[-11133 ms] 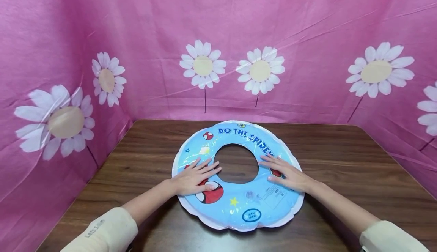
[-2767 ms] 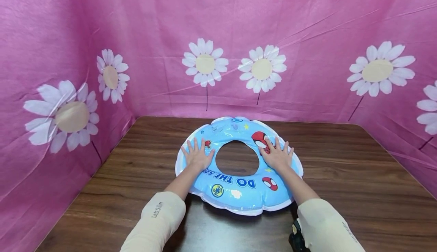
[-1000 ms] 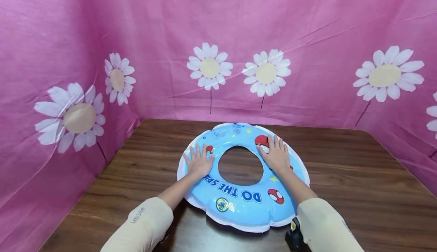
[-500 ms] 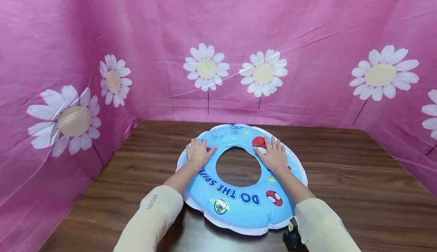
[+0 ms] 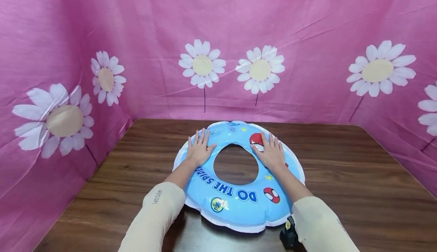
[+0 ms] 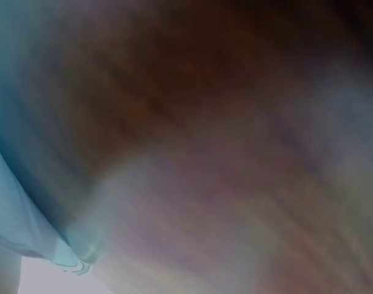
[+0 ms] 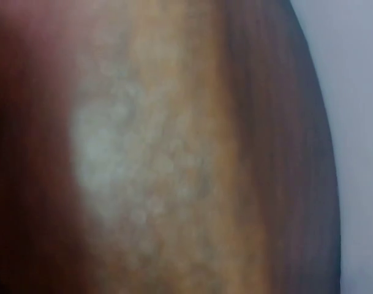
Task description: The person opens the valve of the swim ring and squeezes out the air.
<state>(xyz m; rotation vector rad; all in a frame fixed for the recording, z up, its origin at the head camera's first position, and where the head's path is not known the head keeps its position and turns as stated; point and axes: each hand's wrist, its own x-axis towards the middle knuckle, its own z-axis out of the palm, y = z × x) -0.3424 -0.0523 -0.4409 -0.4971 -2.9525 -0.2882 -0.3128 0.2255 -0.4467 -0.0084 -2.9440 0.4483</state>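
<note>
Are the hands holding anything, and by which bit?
Nothing is held: the left hand and right hand rest on the left and right sides of the blue ring.

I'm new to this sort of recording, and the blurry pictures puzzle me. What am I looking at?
There is no robot: a person works with two bare hands. The clear view comes from a camera worn on the head, looking forward and down. The two blurred views come from cameras on the wrists, and they show too little to make out much.

On the brown wood-grain table is a blue inflatable ring with a white edge. The left hand and right hand rest on it, either side of its hole; neither grips it. Behind hangs a pink cloth printed with white daisies.
</note>
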